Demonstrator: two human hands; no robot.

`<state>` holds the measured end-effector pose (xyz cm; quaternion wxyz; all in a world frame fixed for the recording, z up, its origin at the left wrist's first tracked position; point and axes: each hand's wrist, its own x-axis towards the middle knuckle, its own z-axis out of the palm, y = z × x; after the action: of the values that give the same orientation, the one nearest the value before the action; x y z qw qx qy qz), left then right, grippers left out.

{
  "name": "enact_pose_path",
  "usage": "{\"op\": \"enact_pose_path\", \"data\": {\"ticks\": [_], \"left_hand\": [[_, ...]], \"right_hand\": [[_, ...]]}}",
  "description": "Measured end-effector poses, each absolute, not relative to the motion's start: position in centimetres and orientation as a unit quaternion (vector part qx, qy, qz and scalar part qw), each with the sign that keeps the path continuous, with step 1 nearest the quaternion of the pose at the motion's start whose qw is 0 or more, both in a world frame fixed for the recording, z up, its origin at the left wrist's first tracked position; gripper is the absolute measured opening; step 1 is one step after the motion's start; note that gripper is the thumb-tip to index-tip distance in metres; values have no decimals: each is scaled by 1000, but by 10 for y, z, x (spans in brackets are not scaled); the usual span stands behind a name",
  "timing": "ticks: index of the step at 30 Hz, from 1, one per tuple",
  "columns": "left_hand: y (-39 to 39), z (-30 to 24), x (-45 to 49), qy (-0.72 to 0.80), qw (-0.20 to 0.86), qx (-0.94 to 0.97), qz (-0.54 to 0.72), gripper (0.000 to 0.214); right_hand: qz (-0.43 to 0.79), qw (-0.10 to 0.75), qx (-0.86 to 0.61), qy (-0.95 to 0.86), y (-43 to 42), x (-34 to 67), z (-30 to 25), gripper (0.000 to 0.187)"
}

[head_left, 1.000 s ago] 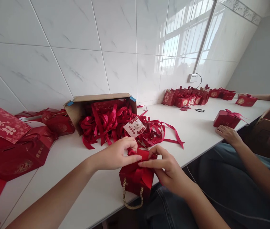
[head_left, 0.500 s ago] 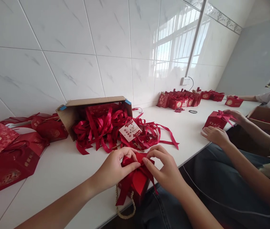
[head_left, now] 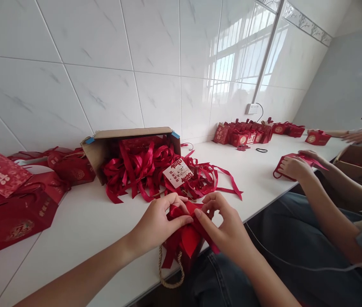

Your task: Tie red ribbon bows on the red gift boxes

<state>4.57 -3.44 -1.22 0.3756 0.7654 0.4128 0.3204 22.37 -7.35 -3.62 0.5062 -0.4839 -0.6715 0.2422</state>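
Between my hands, at the table's front edge, is a red gift box (head_left: pixel 190 241) with a gold rope handle (head_left: pixel 172 285) hanging down its near side. A dark red ribbon (head_left: pixel 173 251) lies across the top of the box. My left hand (head_left: pixel 160 219) is closed, thumb and fingers pinching the ribbon at the box's top. Just to the right, my right hand (head_left: pixel 224 224) pinches another part of the ribbon, with a loose end hanging below it. The fingers hide part of the ribbon where it crosses.
An open cardboard box (head_left: pixel 93 160) lies on its side, red ribbons (head_left: pixel 142 168) spilling out beside a printed card (head_left: pixel 177 172). Red boxes (head_left: pixel 24 213) stand at left, more (head_left: pixel 241 134) by the wall. At right, a co-worker's hands (head_left: pixel 296 166) hold a red box.
My right hand has shifted its pinch on the ribbon slightly rightward; my left hand stays at the box's top. The co-worker's box has been tilted, and its loop handle now shows.
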Motion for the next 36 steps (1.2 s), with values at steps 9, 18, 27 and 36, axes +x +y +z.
{"op": "enact_pose_path", "data": {"ticks": [9, 18, 27, 36], "left_hand": [[-36, -10, 48, 425, 372, 754, 334, 23], [-36, -13, 47, 430, 400, 734, 340, 23], [-31, -20, 48, 416, 410, 740, 334, 18], [-31, -21, 45, 421, 415, 743, 313, 14]], "right_hand": [[232, 504, -502, -664, -78, 221, -35, 16], [291, 547, -491, -612, -68, 225, -49, 14], [278, 555, -484, -617, -61, 238, -54, 20], [256, 542, -489, -633, -62, 241, -57, 31]]}}
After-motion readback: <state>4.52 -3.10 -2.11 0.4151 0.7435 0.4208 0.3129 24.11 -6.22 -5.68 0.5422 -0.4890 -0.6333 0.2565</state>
